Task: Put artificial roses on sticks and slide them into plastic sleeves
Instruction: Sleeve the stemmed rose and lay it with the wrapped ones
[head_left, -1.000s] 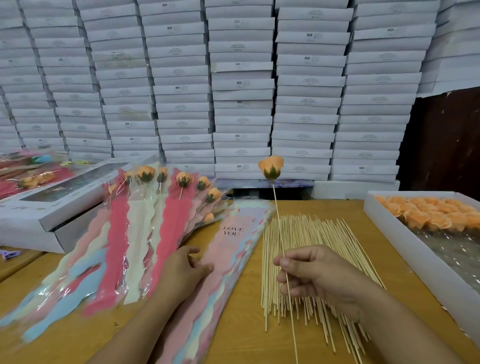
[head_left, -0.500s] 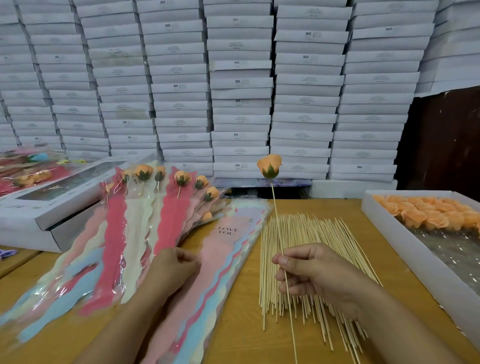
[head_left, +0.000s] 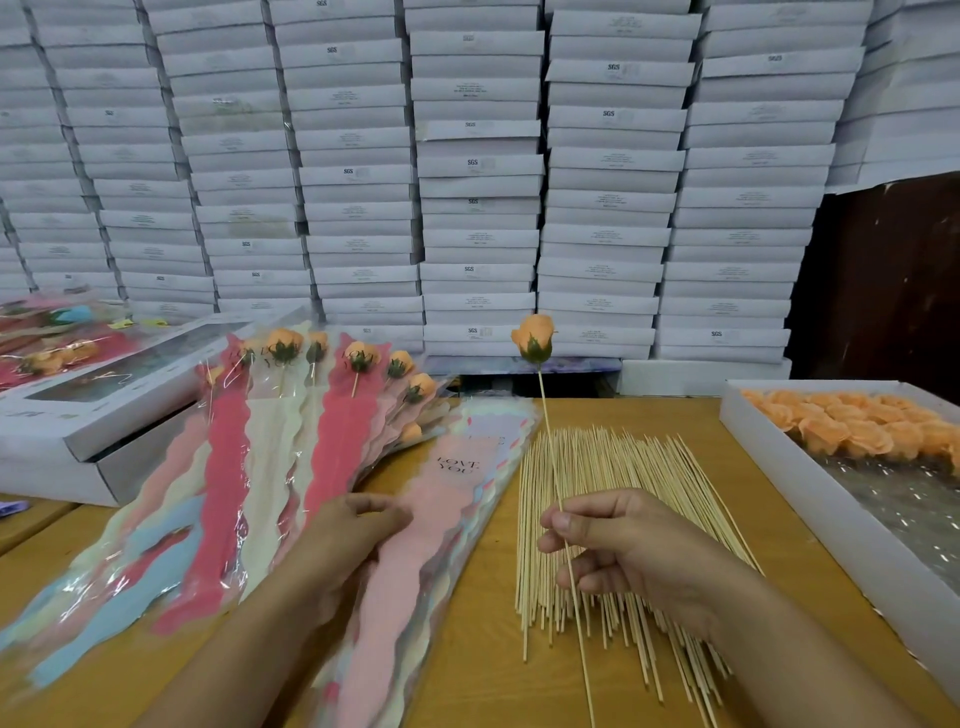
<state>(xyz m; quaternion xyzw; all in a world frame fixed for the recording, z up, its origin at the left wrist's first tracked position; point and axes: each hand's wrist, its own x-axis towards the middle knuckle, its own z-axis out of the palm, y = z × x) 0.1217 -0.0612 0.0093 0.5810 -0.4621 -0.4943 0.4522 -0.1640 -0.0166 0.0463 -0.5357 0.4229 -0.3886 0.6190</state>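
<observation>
Rightward, a white box (head_left: 810, 499) holds orange roses (head_left: 852, 423); right grip (head_left: 618, 545) pinches a rose stick (head_left: 550, 447), left (head_left: 353, 530) pinches sleeves (head_left: 441, 519).

Wall of stacked white boxes (head_left: 478, 171) behind wooden table (head_left: 769, 499); dark wooden panel (head_left: 883, 280) at right.

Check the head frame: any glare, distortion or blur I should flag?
Head view: wide-angle bending curves the stacked white boxes near the edges; glare streaks on the finished sleeved roses and the plastic in the rose tray; left hand slightly soft; right hand and rose on its stick sharp; lighting even, shadows faint.
</observation>
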